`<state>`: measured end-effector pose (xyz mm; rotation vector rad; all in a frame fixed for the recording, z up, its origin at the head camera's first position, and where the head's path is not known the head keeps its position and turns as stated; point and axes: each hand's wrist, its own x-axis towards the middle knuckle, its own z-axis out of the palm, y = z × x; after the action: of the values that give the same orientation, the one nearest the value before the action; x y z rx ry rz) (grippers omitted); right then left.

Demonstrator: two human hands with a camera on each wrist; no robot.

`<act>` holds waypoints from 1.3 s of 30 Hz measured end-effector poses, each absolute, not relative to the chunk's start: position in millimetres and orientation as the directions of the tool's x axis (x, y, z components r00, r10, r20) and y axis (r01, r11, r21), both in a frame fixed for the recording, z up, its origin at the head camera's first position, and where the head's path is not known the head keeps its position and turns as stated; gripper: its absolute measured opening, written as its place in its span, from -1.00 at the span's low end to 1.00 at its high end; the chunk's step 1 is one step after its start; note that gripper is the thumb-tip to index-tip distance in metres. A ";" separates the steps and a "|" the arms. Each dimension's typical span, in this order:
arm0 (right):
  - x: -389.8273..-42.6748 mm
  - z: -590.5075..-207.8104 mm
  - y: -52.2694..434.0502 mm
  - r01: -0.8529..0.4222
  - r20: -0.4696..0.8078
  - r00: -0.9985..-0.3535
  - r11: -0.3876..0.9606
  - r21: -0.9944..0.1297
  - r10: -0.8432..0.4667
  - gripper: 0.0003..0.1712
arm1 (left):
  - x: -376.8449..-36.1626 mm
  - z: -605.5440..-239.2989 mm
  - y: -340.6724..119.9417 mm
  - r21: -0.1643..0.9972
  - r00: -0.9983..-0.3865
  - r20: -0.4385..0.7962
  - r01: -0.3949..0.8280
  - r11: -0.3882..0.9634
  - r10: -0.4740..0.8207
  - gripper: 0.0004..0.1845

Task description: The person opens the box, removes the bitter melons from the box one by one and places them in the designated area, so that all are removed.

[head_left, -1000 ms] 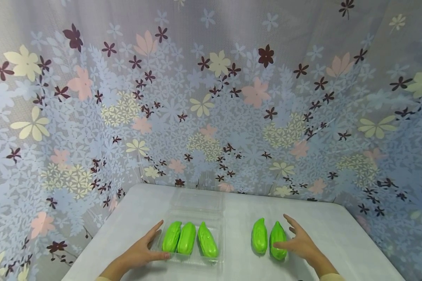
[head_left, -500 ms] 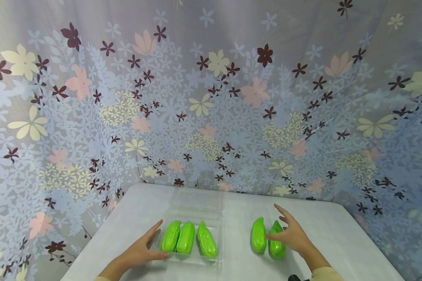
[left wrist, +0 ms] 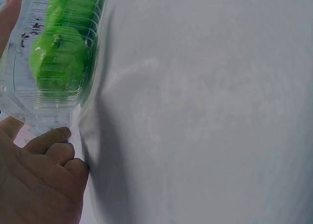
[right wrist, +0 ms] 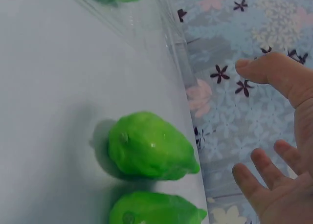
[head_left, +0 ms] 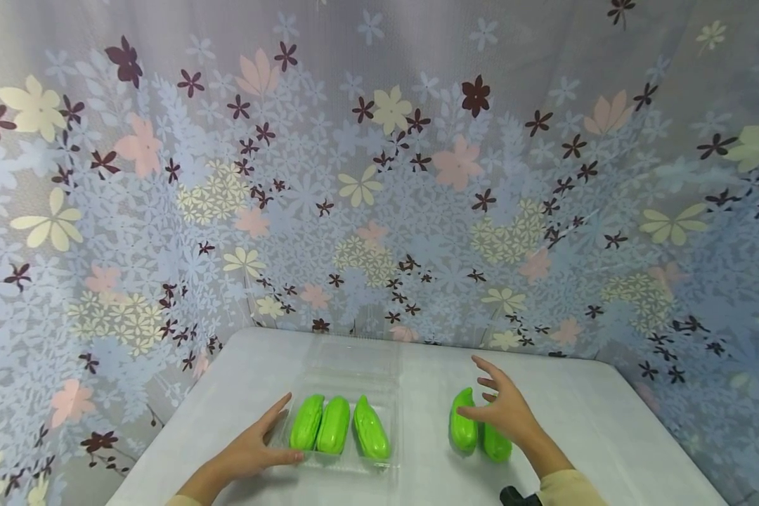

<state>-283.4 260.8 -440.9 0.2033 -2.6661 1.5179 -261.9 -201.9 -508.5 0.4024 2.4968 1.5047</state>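
Observation:
My left hand holds the near left corner of a clear plastic container, thumb at its front and index finger along its left side. In the left wrist view, several of its fingers are curled at the container's end. Inside lie three glossy green bitter melons, two close together and one apart. My right hand hovers with fingers spread over two more on the table, the left bitter melon and the right bitter melon, partly hidden behind it. Nothing sits between its thumb and fingers in the right wrist view.
The container's clear lid lies folded back toward the rear. A white cloth covers the table. Behind its far edge hangs a flower-patterned curtain. A black object shows beside the right sleeve.
My right hand has moved left and farther from me, from the right bitter melon to over the left one. The left hand and the container have stayed in place.

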 end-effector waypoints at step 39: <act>-282.5 -440.0 164.3 -0.236 0.096 -0.922 0.349 -0.907 -0.375 0.16 | -261.1 -510.3 -200.0 0.878 -0.954 -0.038 0.110 0.465 0.298 0.20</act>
<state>-282.5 164.3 -440.0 0.6119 -2.6828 1.7674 -261.1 -200.0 -510.3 0.3556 2.5247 1.4927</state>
